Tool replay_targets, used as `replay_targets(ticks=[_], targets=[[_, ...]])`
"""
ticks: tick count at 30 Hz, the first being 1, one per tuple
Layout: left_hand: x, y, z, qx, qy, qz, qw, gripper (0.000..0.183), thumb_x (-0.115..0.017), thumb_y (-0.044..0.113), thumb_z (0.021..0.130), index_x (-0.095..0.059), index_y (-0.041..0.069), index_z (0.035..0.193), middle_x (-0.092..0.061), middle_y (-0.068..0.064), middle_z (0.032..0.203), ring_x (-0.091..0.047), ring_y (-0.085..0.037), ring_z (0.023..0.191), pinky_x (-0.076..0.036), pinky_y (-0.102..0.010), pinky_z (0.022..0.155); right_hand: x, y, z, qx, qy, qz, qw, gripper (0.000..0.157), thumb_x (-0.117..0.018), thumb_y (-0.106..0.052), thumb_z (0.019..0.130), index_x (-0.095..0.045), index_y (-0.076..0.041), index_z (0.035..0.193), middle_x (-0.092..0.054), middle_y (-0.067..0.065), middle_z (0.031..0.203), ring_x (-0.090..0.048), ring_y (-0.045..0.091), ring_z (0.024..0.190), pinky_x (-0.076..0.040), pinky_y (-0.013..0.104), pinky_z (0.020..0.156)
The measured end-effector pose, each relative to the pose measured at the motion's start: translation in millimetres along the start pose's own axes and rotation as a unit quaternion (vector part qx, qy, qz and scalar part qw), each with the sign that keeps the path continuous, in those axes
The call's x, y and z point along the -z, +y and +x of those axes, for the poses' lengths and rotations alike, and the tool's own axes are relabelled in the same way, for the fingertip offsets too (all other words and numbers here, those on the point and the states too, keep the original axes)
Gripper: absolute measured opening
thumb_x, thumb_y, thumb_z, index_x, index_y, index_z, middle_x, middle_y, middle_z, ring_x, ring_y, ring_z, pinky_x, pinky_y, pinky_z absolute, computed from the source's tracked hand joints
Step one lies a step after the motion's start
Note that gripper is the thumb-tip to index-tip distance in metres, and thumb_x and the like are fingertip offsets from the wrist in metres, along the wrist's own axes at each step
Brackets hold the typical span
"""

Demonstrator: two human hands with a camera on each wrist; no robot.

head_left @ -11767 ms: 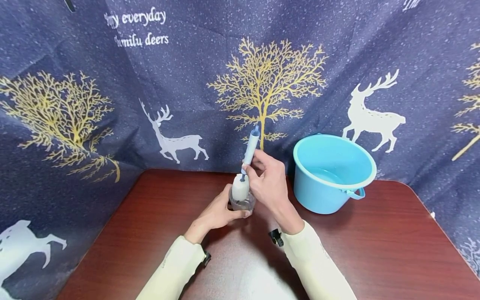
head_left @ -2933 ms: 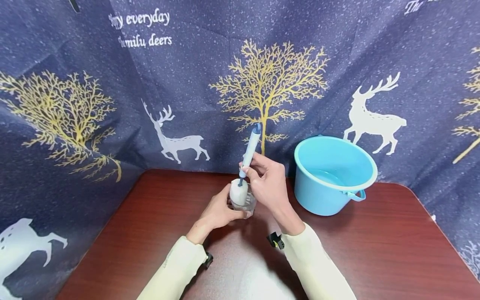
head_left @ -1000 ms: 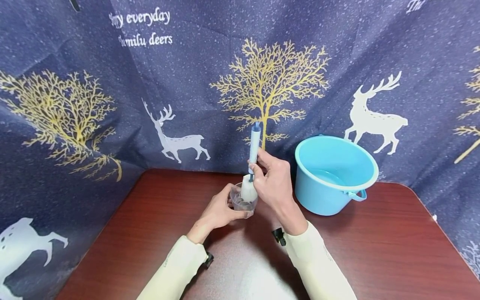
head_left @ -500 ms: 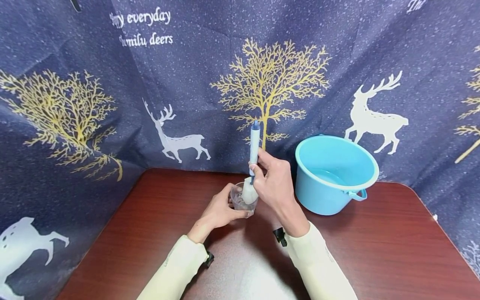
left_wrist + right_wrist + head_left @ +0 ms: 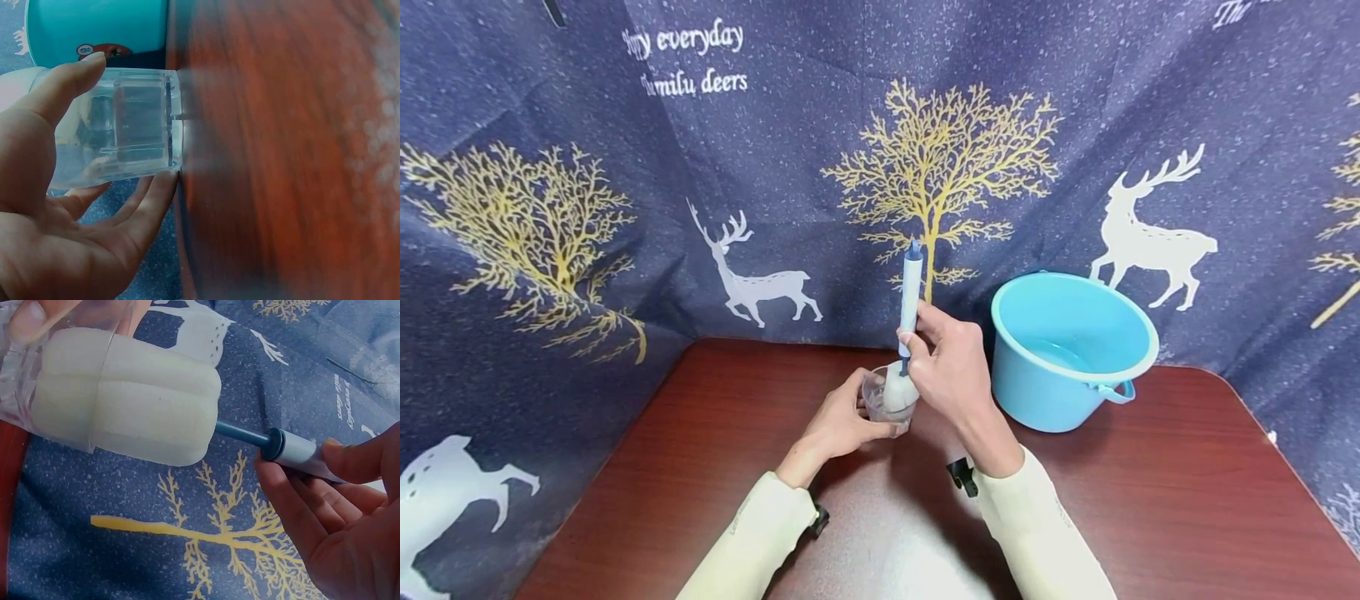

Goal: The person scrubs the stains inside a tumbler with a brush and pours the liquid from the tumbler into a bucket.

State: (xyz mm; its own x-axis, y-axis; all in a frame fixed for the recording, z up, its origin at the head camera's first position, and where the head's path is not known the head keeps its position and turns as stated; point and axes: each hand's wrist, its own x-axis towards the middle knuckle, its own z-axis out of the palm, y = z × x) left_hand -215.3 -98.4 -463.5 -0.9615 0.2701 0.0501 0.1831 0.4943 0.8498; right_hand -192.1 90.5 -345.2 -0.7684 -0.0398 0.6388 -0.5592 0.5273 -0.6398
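Note:
A clear cup (image 5: 891,417) stands upright on the table, and my left hand (image 5: 842,421) grips its side, thumb in front and fingers behind. In the left wrist view the cup (image 5: 140,119) shows its thick base against the wood. My right hand (image 5: 951,362) pinches the light blue handle of a sponge cup brush (image 5: 910,292), which points up nearly vertical. The brush's white sponge head (image 5: 144,394) sits partly inside the cup, its upper end above the rim. A dark blue stem (image 5: 244,432) joins sponge and handle.
A light blue bucket (image 5: 1052,400) stands on the reddish-brown table (image 5: 730,417), right of my right hand. Behind the table hangs a dark blue cloth (image 5: 775,167) with deer and trees. Black wrist cameras show below both hands.
Over the last seconds the sponge has shifted within the cup, from its left side to its right, and the brush has become more upright. In the last second it sinks slightly. My left hand stays around the cup.

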Motion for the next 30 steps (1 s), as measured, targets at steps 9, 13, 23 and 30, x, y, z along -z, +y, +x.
replay_targets(ticks=[9,13,23,30], targets=[[-0.1,0.9,-0.9,-0.001,0.000,0.003,1.0000,0.068,-0.098,0.023,0.074,-0.057,0.020,0.128,-0.071,-0.005,0.120,-0.073,-0.020,0.104,-0.058,-0.040,0.088,1.3,-0.8,-0.1,-0.028,-0.007,0.033,0.999,0.022,-0.074,-0.001,0.094,-0.077,-0.012,0.113,-0.081,0.002,0.093,-0.071,0.013,0.069,-0.049,0.033,0.056],[-0.5,-0.6,-0.2,-0.002,0.001,0.000,1.0000,0.068,-0.098,0.023,0.074,-0.057,0.020,0.128,-0.071,-0.005,0.120,-0.073,-0.020,0.106,-0.058,-0.040,0.088,1.2,-1.9,-0.3,-0.037,-0.011,0.040,0.998,0.024,-0.074,-0.001,0.094,-0.077,-0.013,0.115,-0.081,0.002,0.093,-0.075,0.013,0.076,-0.052,0.035,0.059],[-1.2,-1.7,0.5,0.006,-0.006,-0.007,0.9999,0.068,-0.097,0.021,0.074,-0.056,0.020,0.129,-0.072,-0.006,0.118,-0.074,-0.019,0.099,-0.061,-0.036,0.073,-0.9,-1.4,0.8,-0.062,-0.022,0.078,0.995,0.022,-0.073,-0.001,0.096,-0.076,-0.012,0.115,-0.081,0.003,0.096,-0.079,0.013,0.087,-0.062,0.040,0.072],[-0.8,0.0,1.0,0.018,-0.018,-0.028,0.9993,0.069,-0.096,0.020,0.075,-0.054,0.021,0.130,-0.071,-0.008,0.118,-0.074,-0.019,0.095,-0.061,-0.038,0.058,-2.7,1.2,0.7,-0.076,-0.027,0.102,0.992,0.017,-0.073,-0.005,0.098,-0.077,-0.015,0.111,-0.081,-0.001,0.097,-0.078,0.010,0.089,-0.063,0.036,0.071]])
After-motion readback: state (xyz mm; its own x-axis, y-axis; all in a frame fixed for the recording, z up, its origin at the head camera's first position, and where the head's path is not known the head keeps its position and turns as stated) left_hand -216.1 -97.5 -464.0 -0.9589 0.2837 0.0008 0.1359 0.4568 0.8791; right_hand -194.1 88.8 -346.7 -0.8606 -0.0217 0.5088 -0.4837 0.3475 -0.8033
